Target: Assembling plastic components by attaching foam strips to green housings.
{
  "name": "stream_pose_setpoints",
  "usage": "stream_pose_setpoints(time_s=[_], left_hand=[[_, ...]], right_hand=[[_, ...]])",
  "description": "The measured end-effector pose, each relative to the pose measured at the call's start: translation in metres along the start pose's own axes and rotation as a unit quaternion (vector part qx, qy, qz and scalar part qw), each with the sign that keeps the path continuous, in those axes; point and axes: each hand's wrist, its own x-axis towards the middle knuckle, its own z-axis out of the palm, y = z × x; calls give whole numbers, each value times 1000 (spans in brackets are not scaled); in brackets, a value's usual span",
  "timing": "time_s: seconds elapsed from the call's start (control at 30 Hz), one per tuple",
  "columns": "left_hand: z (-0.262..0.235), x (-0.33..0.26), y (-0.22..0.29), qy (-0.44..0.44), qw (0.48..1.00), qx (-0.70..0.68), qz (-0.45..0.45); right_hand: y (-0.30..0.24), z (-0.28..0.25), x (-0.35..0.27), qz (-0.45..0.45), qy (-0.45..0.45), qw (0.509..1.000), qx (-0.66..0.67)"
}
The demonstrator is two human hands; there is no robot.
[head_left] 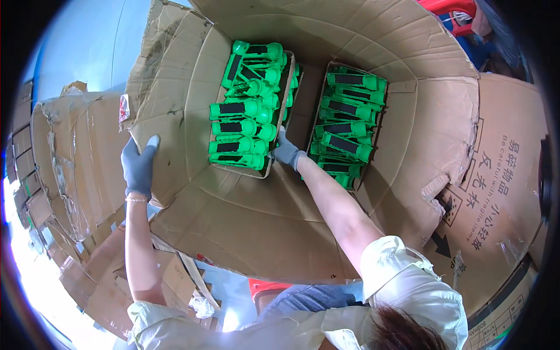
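Left hand (138, 166) is gripping the carton (251, 233); right hand (287, 150) is touching the left tray (287, 76) inside, partly hidden, grip unclear. Green parts (233, 126) are filling it and the right tray (359, 69). Carton walls are surrounding both.

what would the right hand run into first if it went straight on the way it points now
Probably the right-hand wall of the left cardboard tray, then its green plastic pieces. The gloved right hand looks right beside that wall; any gap is hard to judge.
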Motion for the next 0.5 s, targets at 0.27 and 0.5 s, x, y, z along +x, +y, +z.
stream_pose_setpoints(time_s=[0.27,0.5], left_hand=[[-5,1,-8,28,999,26,-1],[0,7,-3,4,998,58,15]], right_hand=[[17,-23,-17,-48,32,990,-130],[-81,-63,-133,-139,89,978,-131]])
